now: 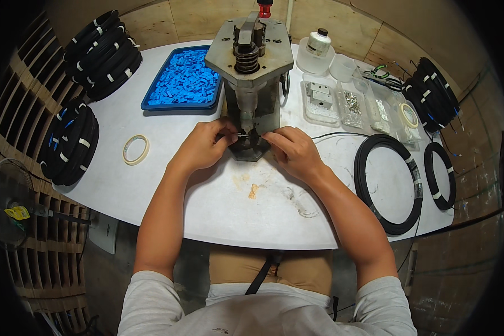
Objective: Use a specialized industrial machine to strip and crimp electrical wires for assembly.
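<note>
A metal bench press (248,59) stands at the middle of the table, its spring and lever on top. My left hand (206,144) is closed in a pinch at the left of the press's lower opening. A small shiny metal piece (242,134) shows at its fingertips; its kind is too small to make out. On the opening's other side, my right hand (294,150) pinches the thin end of a black cable (341,134). That cable runs rightward to a large black cable coil (359,185) lying flat. The press's dark jaws partly hide what lies between my fingertips.
A blue tray (145,105) of small blue pieces sits behind my left hand. Tape roll (136,149) and stacked cable coils (73,143) lie left. Clear plastic boxes (321,119) with metal parts and a white bottle (319,43) stand back right. A smaller coil (429,176) lies far right.
</note>
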The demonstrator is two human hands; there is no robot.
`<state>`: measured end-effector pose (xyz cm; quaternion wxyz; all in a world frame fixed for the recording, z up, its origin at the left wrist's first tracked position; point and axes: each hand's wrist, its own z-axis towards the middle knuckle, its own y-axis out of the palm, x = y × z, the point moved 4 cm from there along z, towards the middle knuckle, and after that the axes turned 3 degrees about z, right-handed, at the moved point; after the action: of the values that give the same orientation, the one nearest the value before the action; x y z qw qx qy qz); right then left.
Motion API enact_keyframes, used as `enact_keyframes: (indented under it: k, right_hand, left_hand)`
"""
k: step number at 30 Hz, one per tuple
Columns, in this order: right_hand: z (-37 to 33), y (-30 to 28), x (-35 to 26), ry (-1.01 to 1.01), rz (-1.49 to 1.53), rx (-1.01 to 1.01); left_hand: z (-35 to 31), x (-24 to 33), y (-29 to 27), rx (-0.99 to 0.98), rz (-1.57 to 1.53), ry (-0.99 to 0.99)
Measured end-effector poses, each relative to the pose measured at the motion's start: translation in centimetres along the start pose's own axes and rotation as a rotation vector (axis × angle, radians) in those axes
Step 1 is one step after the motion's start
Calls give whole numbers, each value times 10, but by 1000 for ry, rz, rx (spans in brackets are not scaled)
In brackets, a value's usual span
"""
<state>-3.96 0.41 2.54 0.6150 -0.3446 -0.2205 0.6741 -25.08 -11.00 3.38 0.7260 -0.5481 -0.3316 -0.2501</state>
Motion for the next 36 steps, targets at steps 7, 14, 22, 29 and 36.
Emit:
enact_keyframes:
  k: [7,14,22,29,36]
  right_hand:
    - [0,1,-1,-6,10,8]
    - [1,0,-2,4,3,-1]
    - [-1,3,1,-6,-5,18]
    - [1,-1,-3,-14,-33,20]
    - [1,1,-2,-36,5,70]
  left_hand:
    - [-1,3,-2,-12,11,2]
    - [-2,0,0,-12,3,0]
    - [-1,-1,1,4,-2,30]
    - [-1,1,1,-2,3,16]
    - [-2,2,0,2,11,22]
